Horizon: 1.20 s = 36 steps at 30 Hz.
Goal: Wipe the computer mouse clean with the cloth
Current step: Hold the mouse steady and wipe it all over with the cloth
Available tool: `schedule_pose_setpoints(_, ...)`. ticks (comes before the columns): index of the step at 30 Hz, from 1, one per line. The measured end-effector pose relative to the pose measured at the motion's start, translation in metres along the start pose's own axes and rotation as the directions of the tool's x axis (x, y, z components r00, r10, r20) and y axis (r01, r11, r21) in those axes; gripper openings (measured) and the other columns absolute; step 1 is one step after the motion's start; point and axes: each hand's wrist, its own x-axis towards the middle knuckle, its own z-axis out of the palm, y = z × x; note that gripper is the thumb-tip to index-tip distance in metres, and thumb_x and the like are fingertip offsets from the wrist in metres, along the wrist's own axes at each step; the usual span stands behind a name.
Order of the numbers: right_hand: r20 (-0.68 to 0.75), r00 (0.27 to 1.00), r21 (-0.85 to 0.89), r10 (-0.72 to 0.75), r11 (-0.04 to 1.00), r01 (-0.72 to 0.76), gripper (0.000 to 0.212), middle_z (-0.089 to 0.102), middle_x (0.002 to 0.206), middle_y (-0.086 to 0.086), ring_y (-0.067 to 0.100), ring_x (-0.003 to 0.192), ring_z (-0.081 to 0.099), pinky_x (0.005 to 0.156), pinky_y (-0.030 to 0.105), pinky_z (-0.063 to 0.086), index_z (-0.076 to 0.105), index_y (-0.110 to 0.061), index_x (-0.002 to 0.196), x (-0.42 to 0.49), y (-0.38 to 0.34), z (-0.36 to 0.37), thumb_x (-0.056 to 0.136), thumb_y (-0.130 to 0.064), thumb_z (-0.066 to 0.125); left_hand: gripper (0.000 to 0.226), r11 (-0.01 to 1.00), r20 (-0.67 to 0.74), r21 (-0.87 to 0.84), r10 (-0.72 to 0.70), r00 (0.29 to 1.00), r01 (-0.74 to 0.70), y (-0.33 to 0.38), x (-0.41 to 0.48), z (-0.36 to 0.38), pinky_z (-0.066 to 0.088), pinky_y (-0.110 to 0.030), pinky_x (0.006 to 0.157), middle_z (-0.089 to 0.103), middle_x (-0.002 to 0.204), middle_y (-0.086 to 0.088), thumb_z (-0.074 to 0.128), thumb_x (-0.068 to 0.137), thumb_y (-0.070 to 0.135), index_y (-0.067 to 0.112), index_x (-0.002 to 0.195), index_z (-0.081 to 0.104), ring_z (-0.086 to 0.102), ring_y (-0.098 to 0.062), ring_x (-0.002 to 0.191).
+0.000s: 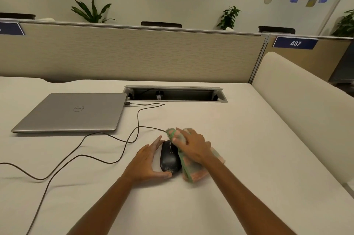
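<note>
While the black mouse [169, 160] is sitting on the pale desk [239, 206] near a closed laptop [76, 112], the left hand [143, 163] is bracing it, fingers straight along its left side and thumb at its near end. The right hand [195, 148] is clutching the pink cloth [195, 172], pressing it against the mouse's right side.

Black mouse [170, 160], pink-and-green cloth [193, 172]
</note>
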Motion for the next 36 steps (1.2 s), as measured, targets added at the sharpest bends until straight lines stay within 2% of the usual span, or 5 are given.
schedule_pose_setpoints(3, 0.001, 0.999, -0.161, -0.051, 0.986, 0.051, 0.065, 0.018, 0.154, -0.002, 0.03, 0.132, 0.027, 0.105, 0.049, 0.022, 0.026, -0.05, 0.137, -0.015, -0.002, 0.011, 0.075, -0.071, 0.024, 0.118, 1.0, 0.005, -0.006, -0.005, 1.0, 0.005, 0.003, -0.001, -0.001, 0.018, -0.035, 0.115, 0.023, 0.149, 0.016, 0.06, 0.05, 0.072, 0.033, 0.143, -0.001, 0.02, -0.015, 0.138)
schedule_pose_setpoints(17, -0.006, 0.884, -0.031, -0.467, 0.884, 0.466, 0.053, 0.038, 0.139, -0.013, 0.015, 0.118, 0.044, 0.096, 0.033, 0.035, 0.045, -0.05, 0.116, -0.085, 0.038, 0.009, 0.067, -0.031, 0.052, 0.119, 0.999, -0.003, -0.027, -0.017, 1.0, 0.017, -0.002, -0.002, 0.002, 0.02, -0.042, 0.115, 0.023, 0.149, 0.019, 0.064, 0.048, 0.077, 0.04, 0.142, 0.001, 0.018, -0.016, 0.139)
schedule_pose_setpoints(25, -0.079, 0.928, 0.175, -0.364, 0.911, 0.372, 0.047, 0.049, 0.118, -0.018, 0.003, 0.106, 0.048, 0.091, 0.014, 0.035, 0.063, -0.031, 0.108, -0.049, 0.025, -0.001, 0.066, -0.034, 0.04, 0.127, 1.0, 0.02, 0.01, 0.023, 1.0, -0.023, 0.001, 0.002, -0.001, 0.014, -0.032, 0.116, 0.024, 0.146, 0.018, 0.053, 0.042, 0.087, 0.031, 0.143, 0.0, 0.024, -0.012, 0.136)
schedule_pose_setpoints(31, -0.082, 0.988, 0.145, -0.134, 0.979, 0.145, 0.072, 0.054, 0.131, -0.002, 0.022, 0.118, 0.049, 0.1, 0.042, 0.039, 0.054, -0.03, 0.122, -0.016, 0.007, -0.001, 0.059, -0.052, 0.027, 0.128, 0.999, 0.024, 0.016, 0.035, 0.999, -0.036, 0.002, 0.001, -0.002, 0.014, -0.03, 0.115, 0.019, 0.141, 0.024, 0.041, 0.038, 0.093, 0.031, 0.143, 0.0, 0.024, -0.012, 0.135)
schedule_pose_setpoints(36, -0.082, 0.981, 0.032, -0.175, 0.983, 0.179, 0.069, 0.046, 0.135, -0.008, 0.024, 0.113, 0.047, 0.097, 0.041, 0.038, 0.053, -0.039, 0.12, -0.025, 0.008, 0.006, 0.058, -0.051, 0.026, 0.122, 1.0, 0.031, 0.009, -0.003, 1.0, 0.003, 0.0, 0.002, 0.0, 0.016, -0.034, 0.116, 0.023, 0.147, 0.018, 0.057, 0.043, 0.083, 0.037, 0.141, -0.001, 0.023, -0.016, 0.137)
